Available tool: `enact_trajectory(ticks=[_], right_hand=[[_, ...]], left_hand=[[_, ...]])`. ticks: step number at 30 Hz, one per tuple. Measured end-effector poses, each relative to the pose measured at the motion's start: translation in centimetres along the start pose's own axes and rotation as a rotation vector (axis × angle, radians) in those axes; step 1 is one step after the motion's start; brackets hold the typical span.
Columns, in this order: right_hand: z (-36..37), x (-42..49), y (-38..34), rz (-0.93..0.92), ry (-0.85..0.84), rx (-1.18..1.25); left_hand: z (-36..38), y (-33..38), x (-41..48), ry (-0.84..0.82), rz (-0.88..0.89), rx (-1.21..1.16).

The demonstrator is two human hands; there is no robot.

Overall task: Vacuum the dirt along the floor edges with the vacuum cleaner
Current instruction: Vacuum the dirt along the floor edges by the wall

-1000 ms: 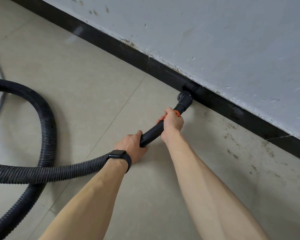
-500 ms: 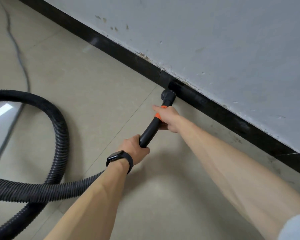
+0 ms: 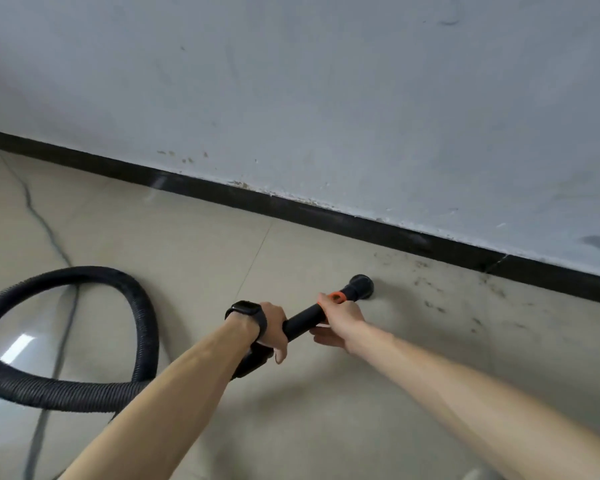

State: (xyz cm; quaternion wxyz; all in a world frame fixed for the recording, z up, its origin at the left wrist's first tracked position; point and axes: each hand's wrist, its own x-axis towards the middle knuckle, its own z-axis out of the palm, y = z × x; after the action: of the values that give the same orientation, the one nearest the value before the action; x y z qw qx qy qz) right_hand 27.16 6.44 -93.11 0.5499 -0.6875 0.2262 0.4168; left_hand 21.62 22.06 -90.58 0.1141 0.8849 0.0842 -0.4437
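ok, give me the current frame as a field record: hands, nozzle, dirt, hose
left hand: grips rear of wand; watch on wrist
right hand: grips wand by orange ring
nozzle: down at floor, apart from baseboard
dirt: specks right of nozzle, along baseboard
hose: looped on floor, left
cable: grey, far left
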Motion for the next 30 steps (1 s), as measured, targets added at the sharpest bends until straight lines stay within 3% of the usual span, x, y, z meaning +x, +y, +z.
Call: enact_trajectory(ticks=[7,18,30], right_hand=[[-2.2,-2.3,0.0,0.005,0.026,0.37],[-2.3,-0.3,-2.6,-0.001,0.129,0.304],[-2.7,3.1,-2.7,-0.04,0.141,0.663]], left_hand=[[-1.7,4.1,0.1,0.049,0.072,0.113],[-1.0,5.7,1.8,0.18,0.138,0.098],[-1.4,6.3,3.9,0.204,0.177,0.085]])
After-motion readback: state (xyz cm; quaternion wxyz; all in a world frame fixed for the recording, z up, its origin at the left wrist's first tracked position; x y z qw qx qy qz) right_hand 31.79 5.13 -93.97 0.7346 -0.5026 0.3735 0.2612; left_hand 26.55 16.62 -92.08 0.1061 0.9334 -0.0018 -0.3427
